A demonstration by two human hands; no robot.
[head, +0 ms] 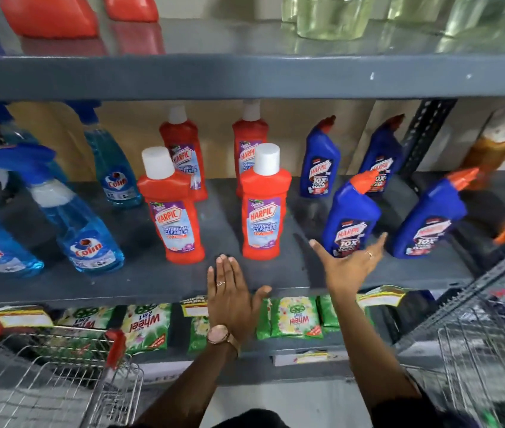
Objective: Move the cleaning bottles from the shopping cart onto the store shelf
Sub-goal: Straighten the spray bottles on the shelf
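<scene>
Blue toilet-cleaner bottle (350, 214) stands on the shelf (152, 282) just beyond the right hand (350, 267), which is spread wide and empty; the left hand (232, 291) is flat, empty. Placing looks finished; next, reach down to the cart (59, 375).

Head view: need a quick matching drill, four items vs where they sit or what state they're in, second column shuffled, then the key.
Column 1:
1. front red Harpic bottle
2. Colin spray bottle
3. Wheel detergent packets
4. right hand

Column 2:
A. on the shelf below the bottles
B. open, at the base of a blue Harpic bottle
C. upright, white cap, mid shelf
D. left part of the shelf, blue liquid

Pairs: 1-C, 2-D, 3-A, 4-B
</scene>
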